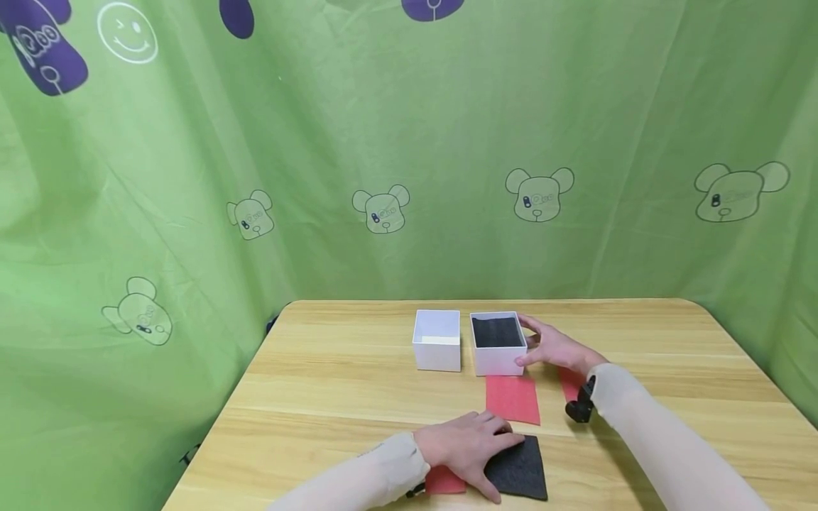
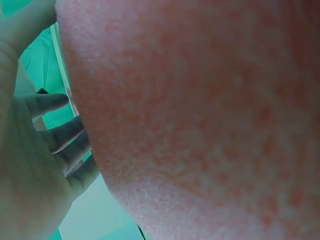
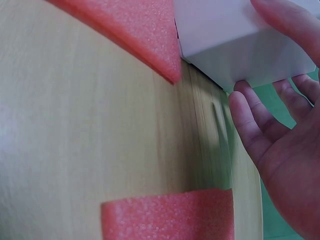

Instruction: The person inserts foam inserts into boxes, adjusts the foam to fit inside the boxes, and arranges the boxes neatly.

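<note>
One white box [image 1: 500, 360], dark foam [image 1: 497, 333] inside, is gripped near the table's [image 1: 319, 369] far edge by the right hand [image 1: 557, 349], probably for steadiness, while the left hand [image 1: 469, 446], fingers spread, rests on a nearer black sheet [image 1: 520, 472], perhaps pinning it.

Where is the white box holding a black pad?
In the head view, the box stands near the far edge of the table, right of the other white box, the right hand on its right side.

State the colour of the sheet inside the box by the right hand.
The sheet is black or very dark grey; best seen in the head view.
</note>
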Action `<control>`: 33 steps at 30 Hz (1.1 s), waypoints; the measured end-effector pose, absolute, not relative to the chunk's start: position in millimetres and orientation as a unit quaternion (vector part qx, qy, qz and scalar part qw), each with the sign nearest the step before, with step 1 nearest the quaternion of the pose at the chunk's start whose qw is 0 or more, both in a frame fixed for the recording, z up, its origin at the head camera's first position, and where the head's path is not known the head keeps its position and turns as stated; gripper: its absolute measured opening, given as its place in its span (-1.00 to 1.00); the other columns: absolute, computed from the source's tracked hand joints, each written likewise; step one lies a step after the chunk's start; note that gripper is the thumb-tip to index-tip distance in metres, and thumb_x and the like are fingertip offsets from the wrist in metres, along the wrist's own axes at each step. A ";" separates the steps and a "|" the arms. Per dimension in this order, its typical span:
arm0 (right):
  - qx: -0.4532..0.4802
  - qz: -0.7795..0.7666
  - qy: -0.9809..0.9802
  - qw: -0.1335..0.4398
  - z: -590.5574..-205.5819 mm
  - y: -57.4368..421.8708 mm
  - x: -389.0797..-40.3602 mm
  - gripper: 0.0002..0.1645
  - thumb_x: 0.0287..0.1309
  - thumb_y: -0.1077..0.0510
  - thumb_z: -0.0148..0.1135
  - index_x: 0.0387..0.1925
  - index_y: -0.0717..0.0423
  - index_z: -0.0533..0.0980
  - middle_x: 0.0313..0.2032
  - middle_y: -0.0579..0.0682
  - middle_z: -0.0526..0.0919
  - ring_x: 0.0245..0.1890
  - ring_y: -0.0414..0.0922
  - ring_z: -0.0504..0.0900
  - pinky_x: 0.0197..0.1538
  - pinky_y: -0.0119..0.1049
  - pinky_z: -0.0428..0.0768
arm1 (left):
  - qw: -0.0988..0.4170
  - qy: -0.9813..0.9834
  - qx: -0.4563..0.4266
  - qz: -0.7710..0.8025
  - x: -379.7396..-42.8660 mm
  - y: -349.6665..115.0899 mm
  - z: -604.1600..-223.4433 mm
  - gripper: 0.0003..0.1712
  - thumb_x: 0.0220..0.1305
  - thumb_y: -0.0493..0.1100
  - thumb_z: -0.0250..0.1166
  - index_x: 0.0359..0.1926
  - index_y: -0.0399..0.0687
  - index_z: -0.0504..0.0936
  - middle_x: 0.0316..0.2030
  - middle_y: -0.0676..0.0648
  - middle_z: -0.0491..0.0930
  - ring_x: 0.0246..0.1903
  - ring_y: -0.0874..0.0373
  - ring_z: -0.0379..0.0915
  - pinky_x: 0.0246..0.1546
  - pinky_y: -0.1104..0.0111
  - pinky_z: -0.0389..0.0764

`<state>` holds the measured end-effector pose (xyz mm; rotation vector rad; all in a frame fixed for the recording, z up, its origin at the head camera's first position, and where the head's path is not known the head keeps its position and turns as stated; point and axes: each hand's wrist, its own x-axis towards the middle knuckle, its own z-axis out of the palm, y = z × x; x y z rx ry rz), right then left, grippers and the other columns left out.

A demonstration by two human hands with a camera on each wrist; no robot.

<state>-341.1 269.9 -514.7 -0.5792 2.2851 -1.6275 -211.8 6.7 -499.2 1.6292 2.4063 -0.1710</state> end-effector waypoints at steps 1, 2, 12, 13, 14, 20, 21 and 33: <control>-0.200 -0.564 0.789 0.138 -514.5 269.8 -341.1 0.36 -0.19 0.27 0.51 0.45 0.29 -0.23 0.41 0.34 -0.14 0.16 0.30 0.35 0.09 -0.11 0.49 | 0.118 0.821 0.556 -0.055 -211.9 6.8 -499.5 0.08 -0.05 0.47 0.26 0.43 0.24 0.08 0.21 0.19 0.21 0.11 0.39 0.09 0.04 0.65 0.17; -0.200 -0.564 0.789 0.138 -514.2 269.7 -340.9 0.36 -0.19 0.27 0.51 0.45 0.29 -0.23 0.41 0.34 -0.14 0.16 0.30 0.35 0.08 -0.12 0.50 | 0.120 0.820 0.557 -0.052 -212.0 6.9 -499.9 0.07 -0.05 0.45 0.27 0.43 0.25 0.08 0.20 0.19 0.21 0.11 0.39 0.09 0.04 0.65 0.17; -0.201 -0.564 0.789 0.136 -511.9 268.5 -338.7 0.35 -0.18 0.26 0.51 0.45 0.28 -0.23 0.41 0.34 -0.15 0.17 0.32 0.32 0.11 -0.07 0.48 | 0.132 0.817 0.560 -0.038 -212.3 7.7 -502.0 0.07 -0.04 0.40 0.30 0.43 0.29 0.04 0.21 0.18 0.17 0.12 0.40 0.07 0.05 0.65 0.16; -0.202 -0.562 0.791 0.136 -512.0 268.6 -338.7 0.35 -0.18 0.26 0.51 0.45 0.28 -0.23 0.41 0.35 -0.15 0.17 0.32 0.32 0.11 -0.06 0.47 | 0.131 0.817 0.560 -0.040 -211.9 7.9 -501.9 0.07 -0.05 0.41 0.30 0.43 0.29 0.04 0.20 0.18 0.18 0.12 0.40 0.07 0.05 0.65 0.16; -0.204 -0.559 0.792 0.135 -512.2 268.8 -338.8 0.35 -0.18 0.26 0.51 0.45 0.29 -0.23 0.41 0.35 -0.15 0.18 0.32 0.32 0.12 -0.04 0.46 | 0.129 0.817 0.560 -0.043 -211.7 8.1 -501.7 0.08 -0.05 0.43 0.29 0.43 0.28 0.04 0.20 0.18 0.18 0.11 0.40 0.08 0.05 0.65 0.16; -0.200 -0.549 0.800 0.132 -512.8 269.0 -338.6 0.34 -0.17 0.23 0.52 0.45 0.28 -0.22 0.41 0.35 -0.14 0.19 0.32 0.30 0.17 0.06 0.39 | 0.111 0.818 0.562 -0.059 -209.9 9.9 -500.3 0.07 -0.05 0.45 0.27 0.43 0.26 0.07 0.16 0.19 0.23 0.09 0.40 0.10 0.06 0.65 0.16; -0.199 -0.550 0.800 0.132 -512.7 268.8 -338.6 0.34 -0.17 0.23 0.52 0.45 0.28 -0.21 0.41 0.34 -0.13 0.19 0.32 0.30 0.17 0.07 0.38 | 0.109 0.817 0.562 -0.060 -209.7 10.2 -500.1 0.07 -0.05 0.45 0.28 0.43 0.26 0.08 0.16 0.19 0.23 0.08 0.40 0.11 0.06 0.65 0.16; -0.207 -0.556 0.795 0.130 -514.0 268.6 -339.3 0.34 -0.17 0.24 0.51 0.44 0.30 -0.22 0.41 0.35 -0.14 0.19 0.33 0.30 0.14 -0.01 0.43 | 0.121 0.815 0.566 -0.018 -209.3 8.8 -495.9 0.05 -0.02 0.34 0.34 0.42 0.22 0.08 0.17 0.12 0.19 0.06 0.41 0.15 0.04 0.70 0.17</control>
